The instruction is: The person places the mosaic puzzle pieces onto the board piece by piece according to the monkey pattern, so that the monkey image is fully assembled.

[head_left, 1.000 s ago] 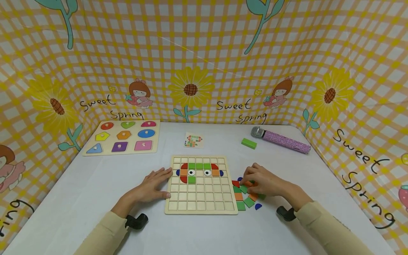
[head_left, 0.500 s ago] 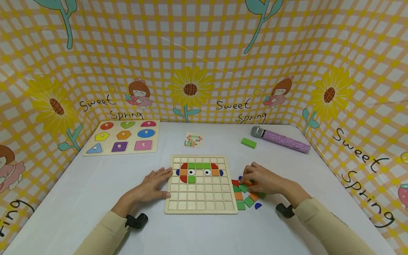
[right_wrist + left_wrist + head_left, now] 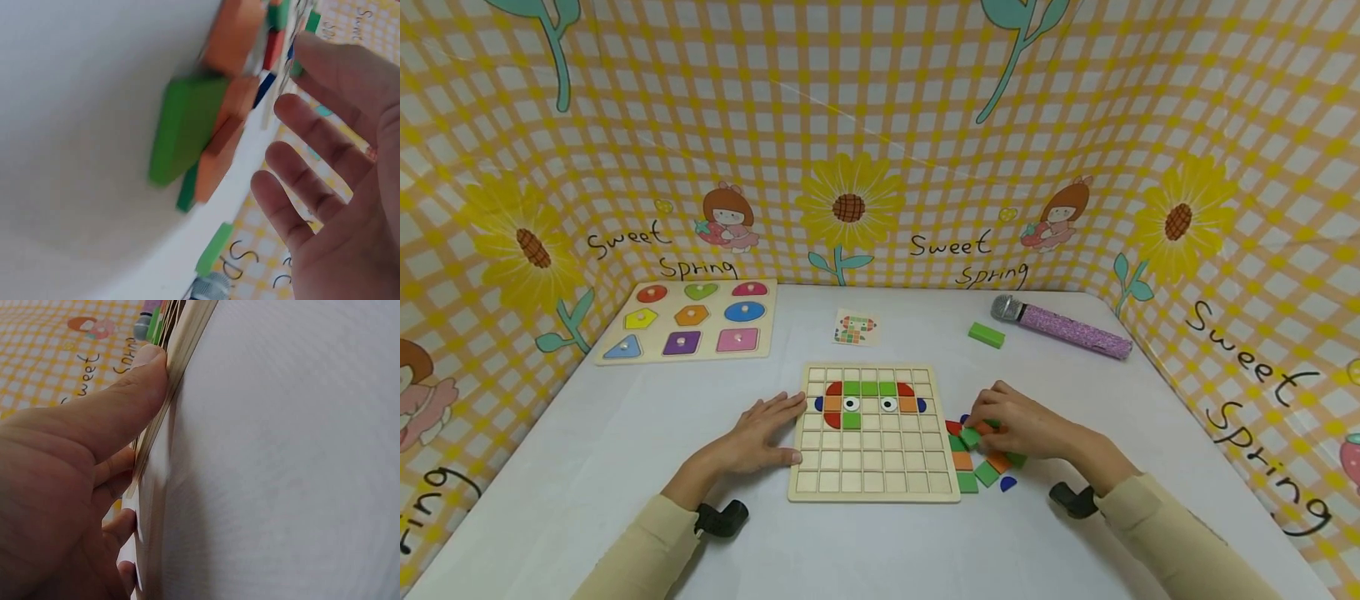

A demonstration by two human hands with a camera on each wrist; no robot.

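Observation:
A wooden grid board [image 3: 872, 487] lies in the middle of the table with red, green, orange, blue and eye tiles in its upper cells. My left hand [image 3: 760, 435] rests against the board's left edge, fingers extended and thumb lower down; in the left wrist view the thumb [image 3: 140, 387] lies along that edge. Right of the board, my right hand [image 3: 1022, 423] pinches a green square tile [image 3: 971, 437] between thumb and index finger, tilted over the loose pile. In the right wrist view the other fingers [image 3: 300, 181] spread apart, and orange tiles [image 3: 234, 37] lie below.
A picture card [image 3: 855, 327] lies beyond the board. A knob puzzle [image 3: 707, 337] sits at the back left. At the back right are a green block [image 3: 986, 335] and a purple glitter microphone [image 3: 1075, 332]. A blue half-round tile [image 3: 1008, 483] lies near the pile.
The green tile at my right fingertips has been picked up from the pile and now tilts in the pinch. My left hand and the board stay in place.

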